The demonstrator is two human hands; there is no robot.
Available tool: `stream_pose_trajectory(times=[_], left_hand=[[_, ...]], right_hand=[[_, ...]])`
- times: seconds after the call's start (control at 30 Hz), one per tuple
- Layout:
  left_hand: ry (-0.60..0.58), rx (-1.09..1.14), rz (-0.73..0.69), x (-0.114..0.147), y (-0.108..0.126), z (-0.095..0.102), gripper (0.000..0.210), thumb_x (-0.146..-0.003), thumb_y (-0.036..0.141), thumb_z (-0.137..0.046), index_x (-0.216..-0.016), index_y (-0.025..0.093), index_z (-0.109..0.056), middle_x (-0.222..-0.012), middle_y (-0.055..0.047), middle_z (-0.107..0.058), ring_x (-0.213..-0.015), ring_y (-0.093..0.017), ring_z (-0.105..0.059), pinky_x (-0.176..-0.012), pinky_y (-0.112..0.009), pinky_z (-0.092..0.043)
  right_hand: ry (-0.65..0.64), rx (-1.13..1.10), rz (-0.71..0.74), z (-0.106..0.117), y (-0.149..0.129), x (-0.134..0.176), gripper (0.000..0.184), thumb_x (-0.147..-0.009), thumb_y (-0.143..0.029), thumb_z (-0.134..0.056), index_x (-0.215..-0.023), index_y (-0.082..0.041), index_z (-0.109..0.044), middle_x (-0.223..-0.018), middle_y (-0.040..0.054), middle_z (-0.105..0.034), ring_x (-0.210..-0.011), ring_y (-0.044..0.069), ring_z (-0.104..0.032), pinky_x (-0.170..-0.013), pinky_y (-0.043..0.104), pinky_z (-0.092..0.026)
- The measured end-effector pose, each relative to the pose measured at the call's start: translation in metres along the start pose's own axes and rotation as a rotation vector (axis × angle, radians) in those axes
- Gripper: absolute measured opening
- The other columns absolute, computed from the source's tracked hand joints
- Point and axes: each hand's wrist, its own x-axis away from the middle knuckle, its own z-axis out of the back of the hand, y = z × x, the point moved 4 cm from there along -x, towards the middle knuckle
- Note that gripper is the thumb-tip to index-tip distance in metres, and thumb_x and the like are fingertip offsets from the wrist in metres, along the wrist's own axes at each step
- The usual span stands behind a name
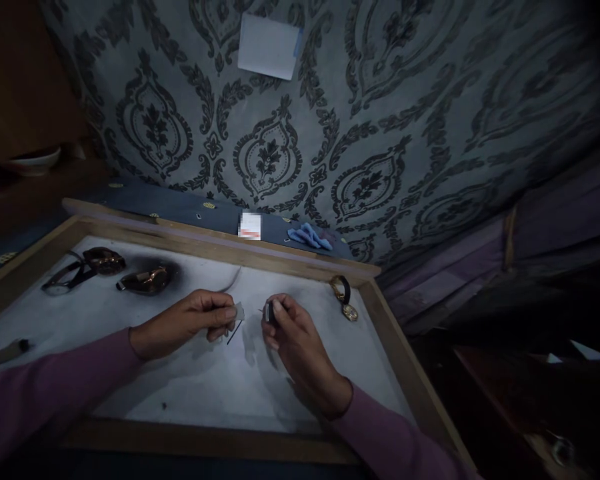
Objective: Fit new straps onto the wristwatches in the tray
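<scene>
Over the white surface of a wooden-framed tray (220, 400), my left hand (195, 317) pinches a small flat grey piece (239, 311) between thumb and fingers. A thin dark stick-like piece (235, 332) shows just below it; whether the hand holds it I cannot tell. My right hand (297, 340) is closed round a small dark block-like object (269, 312) with a pale edge, its kind unclear. The two hands are a short gap apart, fingertips facing each other.
A wristwatch (350, 312) with a dark strap lies at the tray's right. Brown sunglasses (147, 280) and other eyewear lie at the left. A brush-like handle (5, 353) sits near the left sleeve. Behind the rim are a small white box (251, 227) and a blue cloth (310, 235).
</scene>
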Motion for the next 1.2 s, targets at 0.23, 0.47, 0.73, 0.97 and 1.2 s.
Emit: stream_pose_trajectory(times=[0.23,0.47,0.73,0.97,1.2], left_hand=[[-0.029,-0.077,-0.008,-0.002,-0.001,-0.004,0.035,-0.091,0.044,-0.052,-0.072,0.016,-0.056,-0.057,0.004,-0.049,-0.056,-0.011,-0.042,-0.058,-0.024,-0.033],[0.004,-0.027,0.016,-0.002,0.0,-0.001,0.036,-0.09,0.046,-0.055,-0.07,0.016,-0.054,-0.057,0.004,-0.047,-0.055,-0.01,-0.041,-0.057,-0.024,-0.032],[0.027,-0.018,-0.003,0.001,0.003,0.006,0.034,-0.09,0.044,-0.056,-0.073,0.015,-0.057,-0.06,0.004,-0.046,-0.056,-0.01,-0.038,-0.057,-0.025,-0.029],[-0.042,-0.072,0.009,0.003,0.006,0.001,0.032,-0.092,0.041,-0.053,-0.073,0.015,-0.057,-0.058,0.005,-0.045,-0.057,-0.01,-0.038,-0.058,-0.025,-0.029],[-0.078,-0.126,-0.007,0.002,0.01,-0.001,0.032,-0.093,0.04,-0.051,-0.074,0.015,-0.058,-0.057,0.005,-0.045,-0.056,-0.01,-0.038,-0.057,-0.024,-0.03]], right_hand=[[-0.074,-0.072,-0.185,-0.006,0.005,0.001,0.035,-0.069,-0.037,-0.083,-0.086,-0.019,-0.057,-0.067,-0.0054,-0.046,-0.052,0.006,-0.041,-0.041,0.015,-0.025],[-0.143,-0.026,-0.158,-0.008,0.002,0.005,0.044,-0.064,-0.02,-0.086,-0.102,-0.016,-0.064,-0.069,-0.003,-0.056,-0.059,0.007,-0.048,-0.051,0.018,-0.041],[-0.234,0.114,-0.235,-0.012,0.003,0.008,0.038,-0.077,-0.049,-0.074,-0.091,-0.015,-0.061,-0.056,-0.0093,-0.043,-0.037,0.001,-0.026,-0.032,0.015,-0.012],[-0.199,0.248,-0.213,-0.011,0.006,0.005,0.059,-0.08,-0.071,-0.054,-0.07,-0.013,-0.059,-0.042,-0.0089,-0.042,-0.029,0.002,-0.026,-0.031,0.018,-0.011],[-0.157,0.303,-0.155,-0.009,0.003,0.004,0.058,-0.081,-0.07,-0.055,-0.065,-0.014,-0.057,-0.035,-0.0087,-0.041,-0.029,0.002,-0.023,-0.031,0.019,-0.011]])
